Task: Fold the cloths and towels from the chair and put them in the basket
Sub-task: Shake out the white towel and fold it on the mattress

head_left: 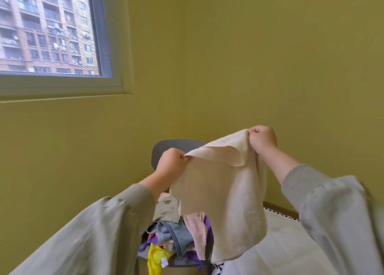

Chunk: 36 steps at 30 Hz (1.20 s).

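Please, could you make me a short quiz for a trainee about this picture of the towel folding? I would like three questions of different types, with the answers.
1. True or false: the left hand and the right hand both grip the towel at its top edge.
2. Where does the pile of loose cloths lie? A) on the chair B) on the window sill C) in a basket
3. Fill in: the cloth hanging off the seat's front edge is ____.

Key: 1 true; 2 A; 3 yellow.
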Tool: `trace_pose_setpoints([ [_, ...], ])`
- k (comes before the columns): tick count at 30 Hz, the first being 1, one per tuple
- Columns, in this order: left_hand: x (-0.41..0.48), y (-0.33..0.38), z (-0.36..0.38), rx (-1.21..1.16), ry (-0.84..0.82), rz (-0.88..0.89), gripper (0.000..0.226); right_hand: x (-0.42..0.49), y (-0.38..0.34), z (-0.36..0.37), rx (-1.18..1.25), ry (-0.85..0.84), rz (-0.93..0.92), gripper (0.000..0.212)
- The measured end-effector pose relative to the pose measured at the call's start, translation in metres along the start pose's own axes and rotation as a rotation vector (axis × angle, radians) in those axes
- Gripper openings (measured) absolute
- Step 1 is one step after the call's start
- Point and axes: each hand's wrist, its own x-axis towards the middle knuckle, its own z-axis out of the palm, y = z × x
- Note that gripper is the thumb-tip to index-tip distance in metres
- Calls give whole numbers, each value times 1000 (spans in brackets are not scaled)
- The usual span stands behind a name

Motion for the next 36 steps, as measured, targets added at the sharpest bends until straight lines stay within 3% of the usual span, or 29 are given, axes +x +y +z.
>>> trace_pose_setpoints([
  [7,21,54,-25,-64,-25,83,35,-14,2,6,-99,-171,-122,26],
  [13,29,85,-26,-174,-110,51,28,-35,-21,-1,168,-486,-75,27],
  [16,30,90,-28,-385,-38,-19,13,-44,-23,1,161,-465,-89,25],
  [19,32,91,-35,-639,-29,-139,25,-51,-26,2,262,-477,-38,28],
  [26,29,93,-53,-982,-33,-230,32,-60,-26,4,424,-953,31,46],
  [28,28,93,-55,-1027,-29,-254,33,-64,-25,8,400,-864,8,31],
  [31,28,88,-55,-989,-45,-268,30,-62,-29,13,289,-522,-36,14],
  [33,30,83,-55,-799,-60,-218,33,-58,-34,13,224,-409,-70,21],
  [36,31,79,-59,-303,-81,-37,31,-47,-48,10,198,-314,-164,37],
])
